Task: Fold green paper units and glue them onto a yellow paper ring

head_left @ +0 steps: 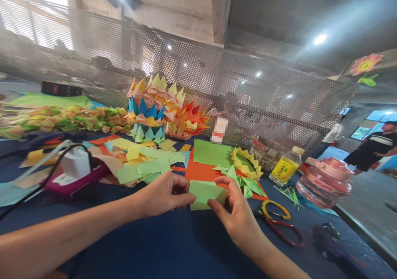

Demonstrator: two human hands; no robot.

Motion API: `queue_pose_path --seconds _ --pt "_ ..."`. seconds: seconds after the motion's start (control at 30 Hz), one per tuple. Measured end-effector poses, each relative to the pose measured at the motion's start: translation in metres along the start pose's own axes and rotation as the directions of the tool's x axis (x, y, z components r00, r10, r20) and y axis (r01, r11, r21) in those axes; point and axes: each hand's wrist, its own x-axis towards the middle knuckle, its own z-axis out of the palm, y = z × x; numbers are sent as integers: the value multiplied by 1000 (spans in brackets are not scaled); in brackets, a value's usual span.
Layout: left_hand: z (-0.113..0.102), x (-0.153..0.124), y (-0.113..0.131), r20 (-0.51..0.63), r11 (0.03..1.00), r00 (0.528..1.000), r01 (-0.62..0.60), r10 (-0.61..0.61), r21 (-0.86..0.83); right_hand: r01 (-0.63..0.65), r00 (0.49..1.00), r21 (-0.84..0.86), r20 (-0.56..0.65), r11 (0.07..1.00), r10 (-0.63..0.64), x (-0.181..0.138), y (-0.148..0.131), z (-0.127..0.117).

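A pale green sheet of paper (203, 195) is held up between my two hands above the dark blue table cover (173, 241). Thumb and fingers of my left hand (166, 194) pinch its left edge. On the other side my right hand (234, 206) grips the right edge, thumb in front and fingers behind. Just behind the paper lie an orange sheet (198, 170) and a bright green sheet (211, 152). A ring of yellow folded points (254, 171) and some green folded pieces (246, 186) rest at their right.
Scissors (281, 219) lie right of my right hand. Farther right stand a yellow-labelled bottle (287, 167) and a pink jug (325, 181). Loose paper (145, 167), a magenta power strip (72, 181) with a black cable, and folded-paper crowns (149, 121) occupy the left and back. People stand at far right.
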Motion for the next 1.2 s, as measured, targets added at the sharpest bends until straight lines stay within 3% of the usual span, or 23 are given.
queue_pose_path --seconds 0.4,0.73,1.2 --pt "0 1 -4 -1 999 999 39 -39 33 44 998 -28 -39 999 -45 2 13 1" --pt "-1 -1 0 -33 997 999 30 -27 74 -35 999 29 -33 999 36 4 0 1" --pt "-4 1 -6 -58 997 998 -12 16 71 43 996 -122 -70 992 -52 7 9 -4"
